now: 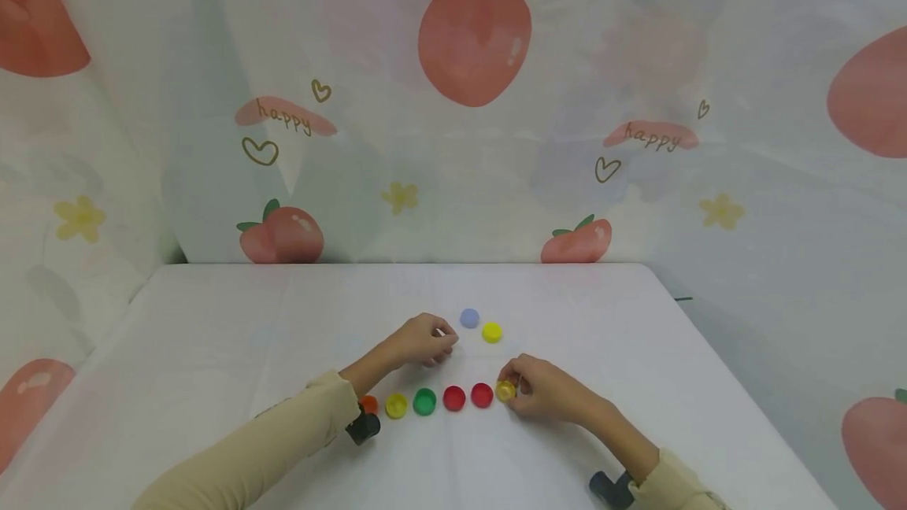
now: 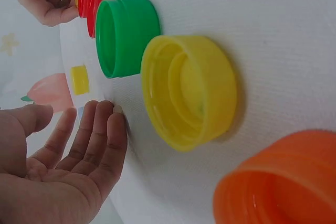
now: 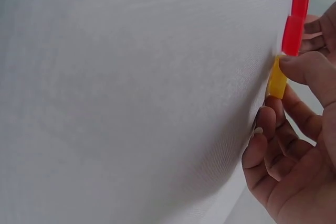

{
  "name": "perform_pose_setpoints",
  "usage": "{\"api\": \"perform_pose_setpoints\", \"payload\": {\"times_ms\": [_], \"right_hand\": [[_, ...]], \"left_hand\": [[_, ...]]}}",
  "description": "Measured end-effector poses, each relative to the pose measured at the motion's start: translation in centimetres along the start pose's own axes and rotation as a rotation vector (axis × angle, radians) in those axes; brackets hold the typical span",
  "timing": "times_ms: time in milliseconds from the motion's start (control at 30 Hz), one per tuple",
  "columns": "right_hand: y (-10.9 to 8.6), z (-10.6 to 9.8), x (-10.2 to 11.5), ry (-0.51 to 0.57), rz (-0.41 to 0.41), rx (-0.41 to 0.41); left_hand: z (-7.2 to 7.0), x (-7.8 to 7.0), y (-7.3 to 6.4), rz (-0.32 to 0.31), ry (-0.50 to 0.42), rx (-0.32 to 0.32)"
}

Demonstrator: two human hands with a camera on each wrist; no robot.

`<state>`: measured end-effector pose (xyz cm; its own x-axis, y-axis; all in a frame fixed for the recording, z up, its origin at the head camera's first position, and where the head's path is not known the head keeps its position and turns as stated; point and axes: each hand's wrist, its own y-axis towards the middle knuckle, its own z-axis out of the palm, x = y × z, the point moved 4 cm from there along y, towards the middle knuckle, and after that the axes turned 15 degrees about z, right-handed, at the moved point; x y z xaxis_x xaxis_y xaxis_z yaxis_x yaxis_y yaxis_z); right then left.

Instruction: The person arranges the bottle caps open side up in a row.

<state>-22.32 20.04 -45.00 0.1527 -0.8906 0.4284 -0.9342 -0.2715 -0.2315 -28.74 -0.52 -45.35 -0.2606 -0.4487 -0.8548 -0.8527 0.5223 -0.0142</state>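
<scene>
At the right end of a row of bottle caps, my right hand (image 1: 549, 390) pinches a golden-yellow bottle cap (image 1: 505, 392) between thumb and fingers, low at the white cloth. Two red caps (image 1: 482, 395) come next to it, then a green cap (image 1: 424, 401), a yellow cap (image 1: 396, 406) and an orange cap (image 1: 368, 404), partly hidden by my left wrist. These lie with their hollow side showing. My left hand (image 1: 425, 339) hovers behind the row, fingers loosely bent and holding nothing. Nearest its fingertips are a pale blue cap (image 1: 469, 318) and another yellow cap (image 1: 492, 333).
A white cloth covers the table (image 1: 283, 321), whose far edge meets a curtain (image 1: 475, 171) printed with peaches, hearts and flowers. Black wrist cameras (image 1: 364, 425) sit at both cuffs; the left one overlaps the row's left end in the head view.
</scene>
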Motion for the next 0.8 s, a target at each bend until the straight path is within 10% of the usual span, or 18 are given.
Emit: {"api": "perform_pose_setpoints", "payload": {"times_ms": [567, 800], "right_hand": [[0.3, -0.4, 0.0, 0.025, -0.037, 0.082], [1.5, -1.6, -0.1, 0.08, 0.015, -0.047]], "left_hand": [[-0.2, -0.1, -0.2, -0.004, 0.001, 0.005], [-0.2, -0.4, -0.1, -0.015, -0.009, 0.015]]}}
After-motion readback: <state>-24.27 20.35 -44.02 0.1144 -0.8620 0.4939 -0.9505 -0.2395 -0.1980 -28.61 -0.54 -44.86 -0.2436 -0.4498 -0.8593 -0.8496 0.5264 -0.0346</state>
